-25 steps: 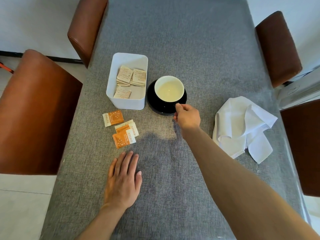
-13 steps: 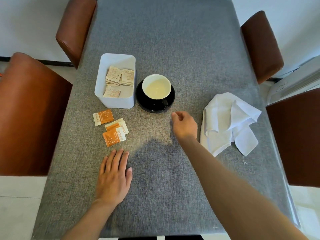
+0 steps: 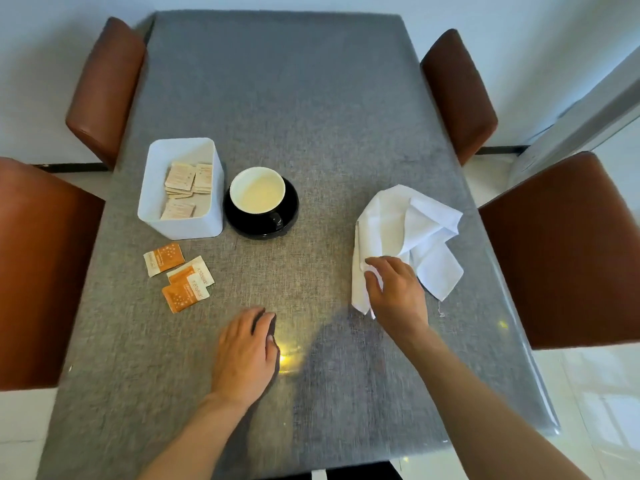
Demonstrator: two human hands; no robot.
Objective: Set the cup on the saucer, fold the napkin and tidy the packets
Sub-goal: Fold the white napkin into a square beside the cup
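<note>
The crumpled white cloth napkin (image 3: 405, 237) is the biggest risk now: it lies bunched on the right of the grey fabric-covered table (image 3: 311, 98), close to the table's right edge, and a hasty tug could drag a corner over that edge or leave the folds uneven. The right hand (image 3: 394, 296) rests on its near left corner with fingers curled onto the cloth; whether they already pinch it I cannot tell. The white ceramic cup (image 3: 257, 190) already sits on the glossy black saucer (image 3: 287, 216), well apart from the napkin, so spreading the cloth wide leftward could nudge it. The white plastic box (image 3: 180, 220), holding pale packets, touches or nearly touches the saucer. Three orange and white paper packets (image 3: 180, 275) lie loose just in front of the box. The left hand (image 3: 246, 355) lies flat and relaxed on the table near them, holding nothing. Brown leather chairs (image 3: 568, 244) flank the table, clear of the work.
</note>
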